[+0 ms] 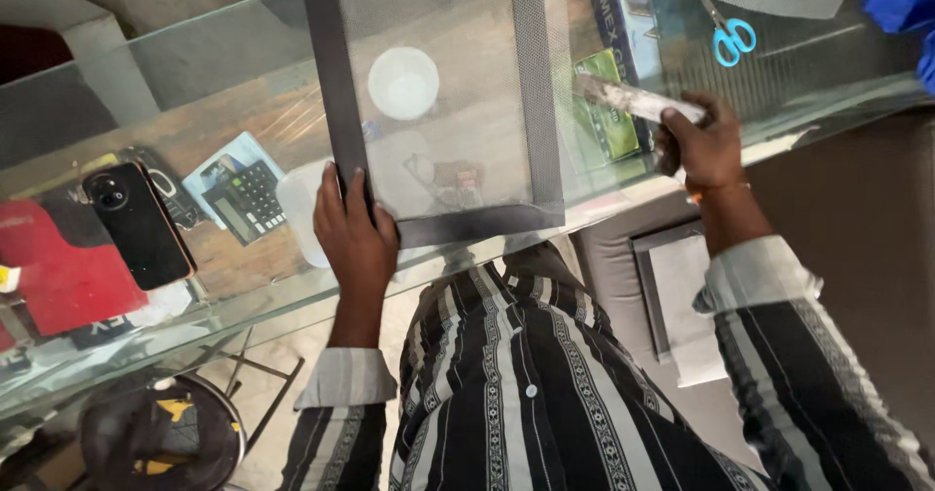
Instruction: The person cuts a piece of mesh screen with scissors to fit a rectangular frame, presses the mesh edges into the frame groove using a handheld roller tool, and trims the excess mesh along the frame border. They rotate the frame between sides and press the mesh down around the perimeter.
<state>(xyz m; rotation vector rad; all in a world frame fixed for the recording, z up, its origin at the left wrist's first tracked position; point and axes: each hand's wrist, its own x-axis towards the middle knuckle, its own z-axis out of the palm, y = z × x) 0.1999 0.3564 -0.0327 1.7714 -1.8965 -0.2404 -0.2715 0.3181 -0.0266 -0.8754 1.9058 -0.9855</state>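
On the glass counter (195, 72) lies the mesh frame (438, 92), whose near-left corner your left hand (353, 233) pinches, while your right hand (703, 145), just beside its right edge, grips a worn blade (628, 98).

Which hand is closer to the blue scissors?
Right. The right hand, holding a flat blade, sits just below-left of the blue scissors. The left hand grips the mesh frame far off.

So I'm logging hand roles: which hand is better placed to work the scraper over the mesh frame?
Probably the right hand: it grips the scraper beside the mesh frame. The left hand steadies the frame's corner.
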